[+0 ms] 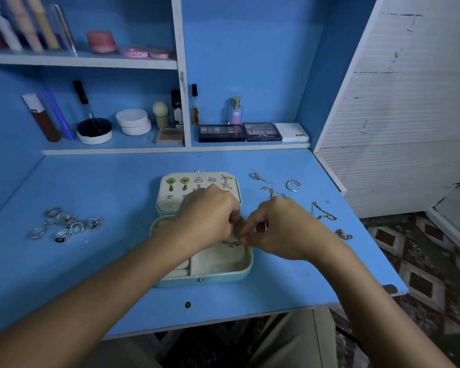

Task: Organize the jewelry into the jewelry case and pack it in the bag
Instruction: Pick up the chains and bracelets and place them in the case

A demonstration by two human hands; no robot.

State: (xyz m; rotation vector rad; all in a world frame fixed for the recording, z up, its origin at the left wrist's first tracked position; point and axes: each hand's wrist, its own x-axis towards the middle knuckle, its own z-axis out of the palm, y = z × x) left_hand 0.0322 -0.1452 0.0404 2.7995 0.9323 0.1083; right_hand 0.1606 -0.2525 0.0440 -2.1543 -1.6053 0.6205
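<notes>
A small pale jewelry case (205, 269) lies open in the middle of the blue desk (96, 274), and everything else is placed from it. Its raised lid (168, 195) stands at the far side, its cream panel studded with pairs of earrings (184, 180) in rows. The near half holds cream-lined compartments.

Both hands meet over the far right part of the case tray. The left hand (207, 216) comes in from the left, fingers curled down, tips pinching a small metal piece (234, 241) that looks like a thin chain or ring; which it is cannot be told, since the fingers cover most of it. The right hand (282, 229) comes in from the right, thumb and forefinger pinched on the same piece, the other fingers bent loosely. The piece sits just above the tray, at its right edge.

Left of the case, well apart, lies a cluster of rings (64, 224). Right of the case lie several chains (271, 179) and a ring (292, 185); further right and nearer, another chain (324, 212) and a small tangled one (343, 234).

Behind the case, on the shelf (170, 150) against the blue back wall, stand eyeshadow palettes (239, 132), a perfume bottle (235, 111), round jars (133, 122) and tubes (44, 119)
</notes>
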